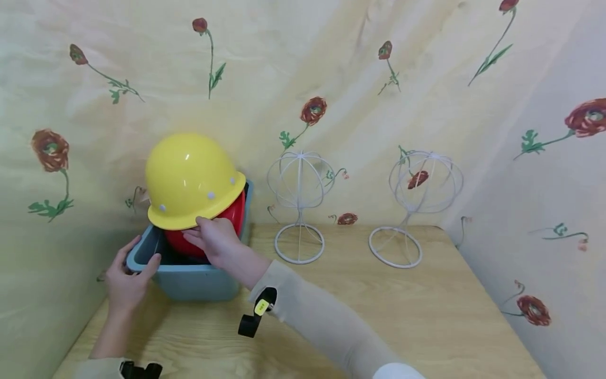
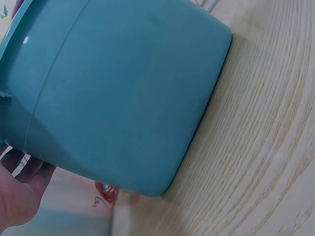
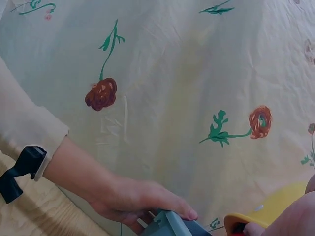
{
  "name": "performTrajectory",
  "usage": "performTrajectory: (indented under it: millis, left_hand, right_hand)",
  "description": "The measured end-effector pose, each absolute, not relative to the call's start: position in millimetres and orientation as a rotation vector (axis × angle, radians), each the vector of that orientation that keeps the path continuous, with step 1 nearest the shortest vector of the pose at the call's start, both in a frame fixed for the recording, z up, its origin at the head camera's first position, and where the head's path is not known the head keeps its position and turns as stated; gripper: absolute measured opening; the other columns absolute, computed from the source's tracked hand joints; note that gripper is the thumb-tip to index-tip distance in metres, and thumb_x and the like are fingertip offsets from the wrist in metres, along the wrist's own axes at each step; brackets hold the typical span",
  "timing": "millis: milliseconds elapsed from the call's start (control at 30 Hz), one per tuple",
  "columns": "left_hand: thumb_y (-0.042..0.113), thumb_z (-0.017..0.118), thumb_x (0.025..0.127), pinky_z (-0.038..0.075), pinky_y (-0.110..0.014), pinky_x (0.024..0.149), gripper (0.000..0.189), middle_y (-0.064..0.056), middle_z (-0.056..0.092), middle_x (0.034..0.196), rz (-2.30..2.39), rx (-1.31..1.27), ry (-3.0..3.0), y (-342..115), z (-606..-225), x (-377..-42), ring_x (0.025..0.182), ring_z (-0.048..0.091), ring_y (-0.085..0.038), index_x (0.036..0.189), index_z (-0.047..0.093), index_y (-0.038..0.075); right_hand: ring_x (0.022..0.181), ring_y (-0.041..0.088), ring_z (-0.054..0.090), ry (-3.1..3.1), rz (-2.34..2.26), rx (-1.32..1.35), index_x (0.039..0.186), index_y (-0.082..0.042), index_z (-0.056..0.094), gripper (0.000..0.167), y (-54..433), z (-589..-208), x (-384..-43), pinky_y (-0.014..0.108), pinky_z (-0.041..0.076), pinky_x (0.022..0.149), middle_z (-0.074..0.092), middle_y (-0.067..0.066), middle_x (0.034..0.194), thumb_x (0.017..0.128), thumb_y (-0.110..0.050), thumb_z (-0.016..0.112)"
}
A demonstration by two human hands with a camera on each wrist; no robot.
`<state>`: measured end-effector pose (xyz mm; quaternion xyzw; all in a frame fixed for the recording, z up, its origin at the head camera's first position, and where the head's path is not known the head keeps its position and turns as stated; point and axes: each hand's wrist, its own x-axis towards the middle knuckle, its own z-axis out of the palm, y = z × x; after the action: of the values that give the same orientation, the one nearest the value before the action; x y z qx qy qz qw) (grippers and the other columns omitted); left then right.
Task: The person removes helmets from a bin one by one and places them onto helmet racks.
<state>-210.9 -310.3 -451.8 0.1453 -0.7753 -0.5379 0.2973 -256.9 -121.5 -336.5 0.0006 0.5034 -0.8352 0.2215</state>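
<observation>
A yellow hard hat sits tilted, dome up, over a blue-grey plastic bin. Beneath it a red rounded shell shows inside the bin, mostly hidden by the yellow one. My right hand pinches the front of the yellow brim between thumb and fingers. At the bin's front left corner my left hand grips the rim, thumb inside and fingers outside. The left wrist view shows the bin's side close up, with fingers against it.
Two white wire stands with globe-shaped tops, one in the middle and one farther right, stand on the wooden table. Flower-patterned cloth hangs behind and along both sides.
</observation>
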Motion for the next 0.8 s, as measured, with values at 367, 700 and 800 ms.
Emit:
performTrajectory:
  millis: [367, 700, 800]
  left_hand:
    - [0.017, 0.076, 0.093, 0.043, 0.002, 0.078, 0.062, 0.011, 0.055, 0.133, -1.430, 0.469, -2.044, -327, -456, -199, 0.104, 0.052, 0.003, 0.150, 0.053, 0.021]
    - [0.017, 0.076, 0.092, 0.044, 0.001, 0.080, 0.062, 0.003, 0.056, 0.136, -1.443, 0.394, -2.054, -315, -454, -210, 0.106, 0.053, 0.002, 0.150, 0.054, 0.020]
    - [0.016, 0.076, 0.092, 0.044, 0.001, 0.080, 0.062, 0.003, 0.056, 0.137, -1.460, 0.377, -2.046, -314, -453, -213, 0.108, 0.053, 0.000, 0.150, 0.054, 0.021]
  right_hand:
    - [0.112, 0.036, 0.073, 1.367, -2.300, 0.003, 0.120, -0.017, 0.065, 0.021, -149, -334, -268, 0.051, 0.053, 0.103, 0.075, 0.009, 0.114, 0.105, -0.006, 0.055]
    - [0.117, 0.034, 0.071, 1.274, -2.317, -0.060, 0.117, -0.021, 0.066, 0.028, -135, -329, -286, 0.052, 0.051, 0.106, 0.073, 0.003, 0.112, 0.100, 0.000, 0.061]
    - [0.121, 0.033, 0.069, 1.236, -2.304, -0.069, 0.119, -0.021, 0.067, 0.030, -131, -328, -289, 0.052, 0.049, 0.108, 0.073, 0.003, 0.114, 0.100, 0.002, 0.060]
